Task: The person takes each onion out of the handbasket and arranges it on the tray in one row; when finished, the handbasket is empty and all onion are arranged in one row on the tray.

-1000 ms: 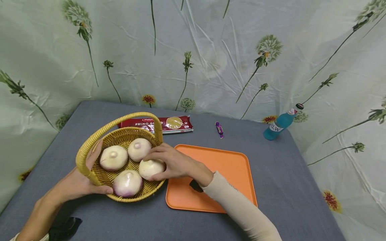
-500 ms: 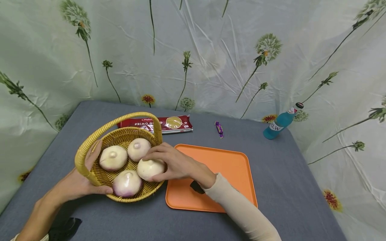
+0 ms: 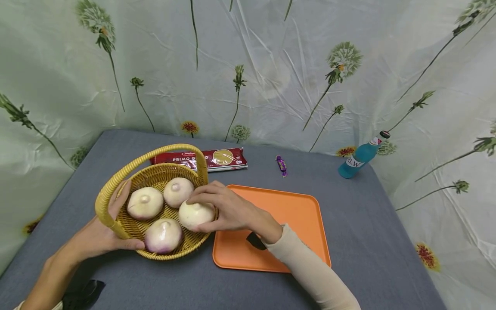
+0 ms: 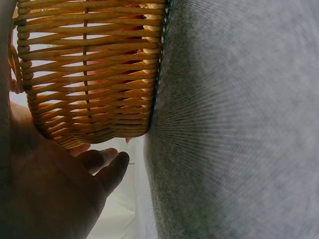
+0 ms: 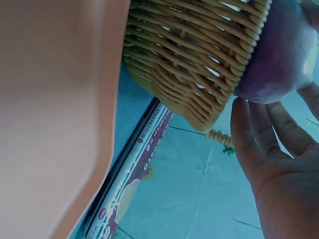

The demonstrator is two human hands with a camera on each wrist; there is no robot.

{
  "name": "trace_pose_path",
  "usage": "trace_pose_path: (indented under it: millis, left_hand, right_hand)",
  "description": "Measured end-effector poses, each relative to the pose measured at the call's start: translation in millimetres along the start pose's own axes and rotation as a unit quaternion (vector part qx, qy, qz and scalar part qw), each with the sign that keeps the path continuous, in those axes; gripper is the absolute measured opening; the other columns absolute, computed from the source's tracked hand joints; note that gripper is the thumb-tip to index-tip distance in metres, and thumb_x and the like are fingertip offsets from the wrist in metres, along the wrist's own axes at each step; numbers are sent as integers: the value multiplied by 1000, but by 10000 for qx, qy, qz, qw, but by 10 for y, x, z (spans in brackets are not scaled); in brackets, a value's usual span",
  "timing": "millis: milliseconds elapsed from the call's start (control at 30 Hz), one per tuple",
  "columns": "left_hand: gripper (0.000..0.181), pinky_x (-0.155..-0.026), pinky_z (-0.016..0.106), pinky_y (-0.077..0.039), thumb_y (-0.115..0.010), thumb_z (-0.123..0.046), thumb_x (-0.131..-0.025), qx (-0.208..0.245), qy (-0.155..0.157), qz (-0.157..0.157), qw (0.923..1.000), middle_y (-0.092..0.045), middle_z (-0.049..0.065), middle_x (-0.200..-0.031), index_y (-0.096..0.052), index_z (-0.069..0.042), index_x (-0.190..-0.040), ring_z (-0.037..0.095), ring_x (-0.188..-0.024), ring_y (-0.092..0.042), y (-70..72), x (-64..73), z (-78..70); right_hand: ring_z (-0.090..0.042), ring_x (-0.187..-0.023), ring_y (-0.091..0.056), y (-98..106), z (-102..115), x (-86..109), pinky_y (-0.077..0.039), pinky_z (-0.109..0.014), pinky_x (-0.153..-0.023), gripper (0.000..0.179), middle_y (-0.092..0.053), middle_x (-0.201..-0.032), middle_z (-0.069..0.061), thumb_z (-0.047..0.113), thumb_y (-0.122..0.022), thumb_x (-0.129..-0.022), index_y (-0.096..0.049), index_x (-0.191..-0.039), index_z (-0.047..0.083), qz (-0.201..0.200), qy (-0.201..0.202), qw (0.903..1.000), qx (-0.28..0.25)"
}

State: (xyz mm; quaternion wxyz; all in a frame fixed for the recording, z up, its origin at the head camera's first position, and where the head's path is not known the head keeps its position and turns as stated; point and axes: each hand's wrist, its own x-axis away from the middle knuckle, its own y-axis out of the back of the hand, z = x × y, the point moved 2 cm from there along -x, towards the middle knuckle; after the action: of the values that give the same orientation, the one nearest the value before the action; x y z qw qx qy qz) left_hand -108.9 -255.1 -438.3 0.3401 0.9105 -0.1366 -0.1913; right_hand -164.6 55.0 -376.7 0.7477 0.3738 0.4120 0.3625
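Observation:
A yellow wicker basket (image 3: 166, 257) with a tall arched handle holds several white turnips with purple undersides. My left hand (image 3: 98, 232) holds the basket's left side, its thumb along the front rim and its fingers spread along the outer wall. In the left wrist view, fingers (image 4: 107, 172) show beside the woven wall. My right hand (image 3: 232, 211) grips the rightmost turnip (image 3: 195, 216) from its right side, thumb in front and fingers over the back. The right wrist view shows this turnip's purple side (image 5: 279, 59) standing out past the basket rim, fingertips against it.
An orange tray (image 3: 302, 215) lies right of the basket, under my right forearm. Behind are a red spaghetti packet (image 3: 226, 158), partly hidden by the basket, and a purple-wrapped candy (image 3: 281, 166). A blue bottle (image 3: 358, 159) stands at the back right, near the patterned curtain.
The right hand and its turnip shift slightly left, then back right, now at the basket's right rim. The left hand and basket stay nearly where they were.

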Motion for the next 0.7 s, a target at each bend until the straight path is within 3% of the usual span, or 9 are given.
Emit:
trace_pose_path:
  millis: [167, 367, 567, 700]
  left_hand:
    - [153, -107, 10, 6, -99, -25, -53, -33, 62, 34, 10000, 7, 30, -164, 7, -9, -161, 1, -149, 13, 1, 5, 6]
    - [154, -108, 10, 5, -100, -25, -50, -15, -40, -45, 10000, 4, 31, -163, 6, -8, -161, 13, -152, 10, 3, -1, 3]
    - [155, -108, 9, 3, -100, -24, -49, 32, -90, -68, 9999, 4, 29, -164, 6, -8, -161, 5, -150, 9, -2, -8, 10]
    - [155, -108, 9, 3, -100, -24, -48, 21, -114, -90, 9999, 3, 29, -164, 5, -7, -161, 7, -150, 9, -5, -13, 18]
  right_hand:
    - [-17, -115, -50, 65, 13, 46, -40, -23, -96, 57, -62, -131, -4, 38, -85, -79, -67, -126, 12, -69, -104, 9999, -80]
    - [-19, -116, -50, 121, 15, 101, -40, -26, -98, 56, -63, -130, -5, 37, -85, -79, -67, -126, 13, -159, -83, 9998, -35]
    - [-19, -117, -51, 173, 14, 193, -41, -28, -99, 53, -62, -131, -6, 32, -84, -81, -66, -126, 12, -313, -142, 9994, -95]
    - [-19, -118, -51, 206, 21, 250, -43, -28, -97, 52, -61, -131, -5, 32, -84, -81, -66, -126, 14, -387, -311, 9986, -153]
